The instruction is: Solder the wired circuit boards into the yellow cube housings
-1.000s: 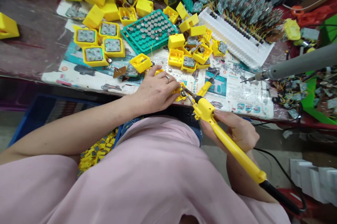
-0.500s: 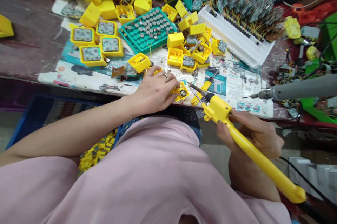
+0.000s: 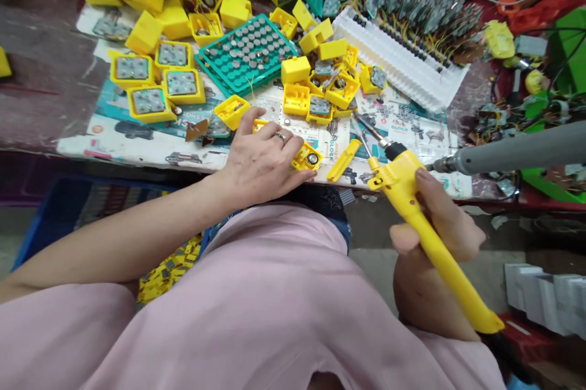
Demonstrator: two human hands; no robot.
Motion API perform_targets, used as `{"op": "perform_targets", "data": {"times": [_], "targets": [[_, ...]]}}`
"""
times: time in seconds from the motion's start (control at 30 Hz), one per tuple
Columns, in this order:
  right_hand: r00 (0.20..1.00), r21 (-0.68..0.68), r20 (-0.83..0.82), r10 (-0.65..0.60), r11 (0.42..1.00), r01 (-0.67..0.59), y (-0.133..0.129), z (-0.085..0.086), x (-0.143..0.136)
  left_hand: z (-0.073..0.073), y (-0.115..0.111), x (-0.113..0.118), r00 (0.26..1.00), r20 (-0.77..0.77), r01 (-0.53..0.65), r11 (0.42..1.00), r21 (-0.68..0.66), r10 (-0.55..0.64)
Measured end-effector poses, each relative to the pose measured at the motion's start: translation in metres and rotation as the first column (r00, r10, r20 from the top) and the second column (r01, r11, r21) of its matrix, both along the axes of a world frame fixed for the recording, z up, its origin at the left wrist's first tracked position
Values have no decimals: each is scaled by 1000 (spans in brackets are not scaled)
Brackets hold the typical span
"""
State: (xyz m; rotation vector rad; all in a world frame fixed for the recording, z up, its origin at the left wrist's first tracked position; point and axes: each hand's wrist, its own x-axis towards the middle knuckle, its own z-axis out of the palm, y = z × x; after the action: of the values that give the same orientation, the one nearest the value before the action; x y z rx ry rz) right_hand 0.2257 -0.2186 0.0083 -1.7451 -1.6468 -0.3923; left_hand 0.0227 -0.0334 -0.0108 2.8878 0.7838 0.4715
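Observation:
My left hand (image 3: pixel 263 161) lies over an open yellow plastic casing (image 3: pixel 306 158), its fingers curled across the top and the thumb along the near side. A round metal part shows at the casing's right end; the fingertips hide the middle. In my right hand (image 3: pixel 446 219) is a yellow soldering iron (image 3: pixel 425 237), gripped by its handle. Its metal tip and a thin tube beside it point up and left, apart from the casing. Between the iron and the casing lies a narrow yellow plastic piece (image 3: pixel 344 160).
Behind my hands stand a green tray (image 3: pixel 218 72) of round metal cells, several yellow boxes (image 3: pixel 165 86) with grey boards, and a white foam rack (image 3: pixel 389 63) of wired parts. A grey electric screwdriver (image 3: pixel 513 152) juts in from the right. A blue bin (image 3: pixel 41 225) sits below the table.
My right hand has drawn the soldering iron right, away from the casing. My left thumb has straightened and the index finger has lifted slightly. The whole view has shifted a little.

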Motion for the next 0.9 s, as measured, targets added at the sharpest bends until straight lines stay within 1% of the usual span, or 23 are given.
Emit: {"op": "perform_targets", "data": {"times": [0.1, 0.17, 0.23, 0.33, 0.4, 0.47, 0.53, 0.63, 0.7, 0.77, 0.83, 0.9], "targets": [[997, 82, 83, -8, 997, 1, 9, 4, -8, 1, -3, 1, 1000, 23, -11, 1000, -19, 11], [993, 112, 115, -14, 994, 1, 16, -1, -8, 0, -5, 3, 999, 25, -27, 1000, -2, 27], [993, 120, 119, 14, 992, -29, 21, -9, -4, -2, -6, 4, 999, 1, -37, 999, 23, 37], [988, 31, 135, 70, 997, -75, 28, -18, 5, -6, -6, 4, 999, -22, -37, 999, 25, 38], [976, -74, 189, 105, 993, -92, 32, -19, 11, -8, -7, 2, 999, -9, -35, 999, 9, 35], [951, -197, 255, 177, 972, -128, 37, -18, 15, -10, -8, 1, 1000, 4, -29, 1000, -3, 29], [915, -301, 299, 271, 937, -179, 44, -18, 16, -12, -9, -1, 1000, 13, -23, 1000, -6, 23], [870, -356, 354, 344, 910, -215, 57, -20, 14, -18, -10, -2, 999, 28, -19, 1000, -7, 19], [849, -348, 384, 363, 909, -231, 65, -23, 13, -22, -9, -2, 999, 37, -18, 1000, -2, 18], [827, -292, 430, 361, 923, -251, 72, -26, 14, -25, -7, -2, 999, 42, -16, 1000, 8, 16], [816, -198, 480, 321, 946, -256, 76, -27, 18, -27, -7, -2, 999, 40, -20, 1000, 12, 19], [839, -94, 487, 244, 969, -228, 77, -24, 23, -27, -7, -1, 999, 41, -27, 1000, 7, 26]]}}
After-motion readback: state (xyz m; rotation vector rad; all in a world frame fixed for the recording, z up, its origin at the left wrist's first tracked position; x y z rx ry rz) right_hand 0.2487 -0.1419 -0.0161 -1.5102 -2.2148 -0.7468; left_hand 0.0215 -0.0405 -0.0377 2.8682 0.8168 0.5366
